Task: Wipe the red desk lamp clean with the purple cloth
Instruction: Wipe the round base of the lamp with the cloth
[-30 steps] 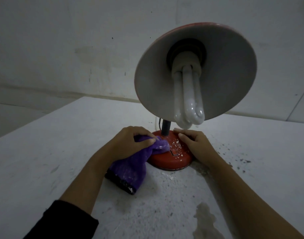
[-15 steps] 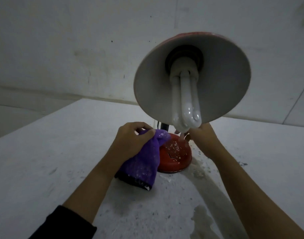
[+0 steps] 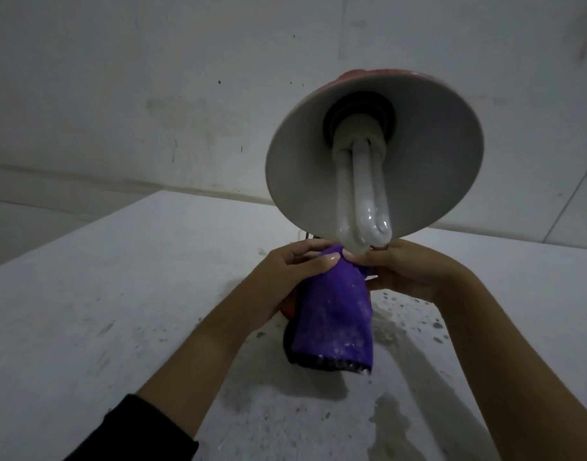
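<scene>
The red desk lamp stands at the middle of the table, its pale shade (image 3: 428, 154) tilted toward me with a white tube bulb (image 3: 365, 194) hanging out. The purple cloth (image 3: 332, 314) hangs down in front of the lamp and hides nearly all of the red base (image 3: 287, 309). My left hand (image 3: 285, 277) pinches the cloth's top edge just below the bulb tip. My right hand (image 3: 408, 271) meets it there, fingers on the same top edge. The cloth is dusted with white specks and has a dark lower hem.
The white table (image 3: 119, 294) carries grit and dark specks to the right of the lamp and a wet stain (image 3: 392, 424) near the front. A pale wall (image 3: 152, 94) rises behind. The table's left edge runs diagonally at the far left.
My left hand lifted the cloth off the base and swung it right, in front of the lamp. My right hand left the base and came up to the cloth's top. The shade sits higher in view.
</scene>
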